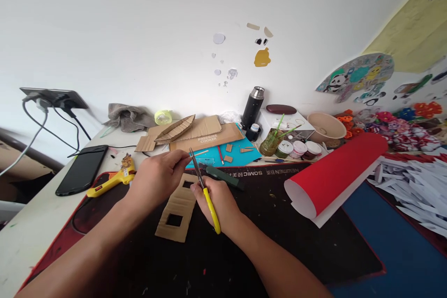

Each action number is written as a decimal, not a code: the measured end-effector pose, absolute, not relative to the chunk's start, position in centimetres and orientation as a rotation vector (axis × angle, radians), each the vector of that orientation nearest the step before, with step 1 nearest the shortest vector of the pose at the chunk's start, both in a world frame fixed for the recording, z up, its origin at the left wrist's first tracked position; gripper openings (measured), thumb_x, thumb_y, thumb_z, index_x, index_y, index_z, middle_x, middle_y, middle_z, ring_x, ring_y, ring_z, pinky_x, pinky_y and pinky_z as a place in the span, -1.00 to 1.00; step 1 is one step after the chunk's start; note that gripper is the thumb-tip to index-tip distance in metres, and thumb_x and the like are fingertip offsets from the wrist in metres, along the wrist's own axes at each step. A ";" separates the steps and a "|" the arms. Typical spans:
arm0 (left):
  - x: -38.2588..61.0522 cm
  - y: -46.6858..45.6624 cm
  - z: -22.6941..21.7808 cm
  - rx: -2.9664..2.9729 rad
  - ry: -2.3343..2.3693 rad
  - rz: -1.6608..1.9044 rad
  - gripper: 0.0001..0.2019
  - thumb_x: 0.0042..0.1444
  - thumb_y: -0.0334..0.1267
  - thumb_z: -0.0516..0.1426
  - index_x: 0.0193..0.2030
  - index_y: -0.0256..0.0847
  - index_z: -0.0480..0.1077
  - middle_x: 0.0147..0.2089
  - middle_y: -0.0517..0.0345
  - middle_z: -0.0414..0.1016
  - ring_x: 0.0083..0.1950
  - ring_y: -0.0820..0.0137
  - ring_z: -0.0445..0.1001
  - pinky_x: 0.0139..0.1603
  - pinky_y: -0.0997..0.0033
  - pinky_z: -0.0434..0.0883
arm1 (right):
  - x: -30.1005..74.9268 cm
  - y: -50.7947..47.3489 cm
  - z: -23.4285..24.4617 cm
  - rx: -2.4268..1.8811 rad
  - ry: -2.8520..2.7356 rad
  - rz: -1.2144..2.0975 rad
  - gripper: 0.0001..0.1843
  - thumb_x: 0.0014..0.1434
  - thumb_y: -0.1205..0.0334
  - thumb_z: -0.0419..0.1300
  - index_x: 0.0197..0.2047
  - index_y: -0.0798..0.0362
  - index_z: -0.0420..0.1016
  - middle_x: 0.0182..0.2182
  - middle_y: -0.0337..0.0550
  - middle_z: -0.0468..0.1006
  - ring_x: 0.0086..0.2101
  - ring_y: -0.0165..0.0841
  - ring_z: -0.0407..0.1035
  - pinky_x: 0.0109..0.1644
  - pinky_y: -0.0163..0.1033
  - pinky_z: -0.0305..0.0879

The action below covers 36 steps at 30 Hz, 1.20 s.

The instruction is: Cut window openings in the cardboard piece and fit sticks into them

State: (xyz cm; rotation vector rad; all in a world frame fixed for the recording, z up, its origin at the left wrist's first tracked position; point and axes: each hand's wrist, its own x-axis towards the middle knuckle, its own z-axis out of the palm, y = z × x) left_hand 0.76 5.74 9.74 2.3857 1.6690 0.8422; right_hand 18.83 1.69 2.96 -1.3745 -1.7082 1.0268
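My left hand (159,174) is closed in a pinch on a thin pale stick (201,152), whose end juts out to the right of the fingertips. My right hand (220,200) grips scissors (210,209) with yellow handles. Their narrow metal blades point up and away, close to the left fingertips and beside the stick; whether they touch it I cannot tell. Beneath both hands lies a cardboard strip (177,207) with two square holes, flat on the black mat (279,242). Just beyond the scissors rests a dark green tool (225,178), partly hidden by my right hand.
At left lie a yellow glue gun (111,183) and a black phone (82,170). Cardboard pieces (209,138) and a blue sheet (244,154) stand beyond. Paint jars (284,149), a flask (254,107) and a red paper roll (338,174) are to the right.
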 end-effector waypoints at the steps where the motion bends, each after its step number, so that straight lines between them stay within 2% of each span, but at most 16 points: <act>1: 0.7 5.8 9.8 2.381 1.664 0.840 -0.64 0.38 0.00 0.02 -0.21 -0.09 0.58 -0.33 0.08 0.70 -0.32 0.20 0.63 -0.29 0.32 0.34 | 18.8 1.7 2.9 -1.377 -1.707 1.028 -0.77 0.40 0.08 0.25 -0.27 0.01 0.56 -0.40 -0.19 0.61 -0.40 -0.34 0.45 -0.27 -0.28 0.27; 5: 0.7 5.7 10.4 2.339 1.618 0.839 -0.65 0.37 0.01 0.03 -0.22 -0.09 0.57 -0.34 0.11 0.70 -0.34 0.23 0.61 -0.29 0.33 0.33 | 19.0 1.7 3.0 -1.366 -1.702 1.046 -0.74 0.39 0.02 0.28 -0.27 0.00 0.55 -0.46 -0.25 0.56 -0.44 -0.35 0.42 -0.33 -0.29 0.26; 9: 0.8 5.5 10.8 2.265 1.602 0.854 -0.69 0.35 -0.02 0.07 -0.21 -0.08 0.57 -0.36 0.18 0.69 -0.36 0.27 0.60 -0.31 0.37 0.33 | 19.4 1.6 3.5 -1.333 -1.673 1.198 -0.70 0.35 -0.09 0.34 -0.23 -0.03 0.53 -0.56 -0.33 0.47 -0.54 -0.36 0.42 -0.40 -0.30 0.29; 12: 0.8 5.4 11.0 2.217 1.577 0.879 -0.70 0.34 0.00 0.09 -0.23 -0.06 0.58 -0.47 0.26 0.62 -0.45 0.32 0.54 -0.36 0.39 0.32 | 19.7 1.5 3.8 -1.286 -1.603 1.339 -0.65 0.30 -0.14 0.39 -0.22 -0.03 0.50 -0.60 -0.38 0.43 -0.61 -0.40 0.37 -0.46 -0.32 0.27; 16: 0.9 5.2 11.4 2.114 1.546 0.889 -0.67 0.35 0.05 0.10 -0.26 -0.07 0.58 -0.57 0.31 0.53 -0.56 0.37 0.44 -0.43 0.40 0.30 | 19.8 1.5 4.2 -1.197 -1.566 1.369 -0.63 0.27 -0.13 0.42 -0.23 -0.01 0.52 -0.57 -0.35 0.49 -0.54 -0.39 0.45 -0.38 -0.33 0.32; 21: 1.0 5.0 11.8 1.961 1.539 0.884 -0.61 0.35 0.12 0.10 -0.28 -0.09 0.56 -0.59 0.29 0.52 -0.57 0.38 0.45 -0.48 0.40 0.32 | 20.0 1.7 4.2 -1.090 -1.559 1.381 -0.62 0.26 -0.14 0.43 -0.22 0.01 0.56 -0.49 -0.29 0.57 -0.46 -0.34 0.54 -0.29 -0.30 0.39; 24: 0.8 5.0 12.0 1.918 1.589 0.929 -0.63 0.34 0.12 0.12 -0.27 -0.10 0.56 -0.57 0.27 0.54 -0.55 0.35 0.49 -0.45 0.38 0.36 | 20.1 1.8 3.9 -1.057 -1.497 1.447 -0.59 0.23 -0.16 0.45 -0.18 0.01 0.57 -0.46 -0.28 0.58 -0.44 -0.33 0.58 -0.27 -0.29 0.44; 29: 0.5 5.0 12.2 1.959 1.643 0.988 -0.65 0.32 0.09 0.13 -0.25 -0.09 0.58 -0.56 0.26 0.56 -0.54 0.34 0.50 -0.43 0.36 0.35 | 20.0 2.0 3.4 -1.070 -1.402 1.515 -0.44 0.14 -0.29 0.47 -0.11 0.02 0.57 -0.44 -0.25 0.59 -0.41 -0.25 0.62 -0.35 -0.27 0.45; 36: 0.9 4.6 12.1 2.064 1.634 0.996 -0.67 0.34 0.05 0.13 -0.25 -0.09 0.59 -0.55 0.29 0.55 -0.53 0.39 0.47 -0.41 0.39 0.32 | 20.2 2.0 3.5 -1.019 -1.454 1.505 -0.37 0.11 -0.35 0.48 -0.07 0.03 0.56 -0.42 -0.18 0.64 -0.40 -0.25 0.62 -0.26 -0.22 0.51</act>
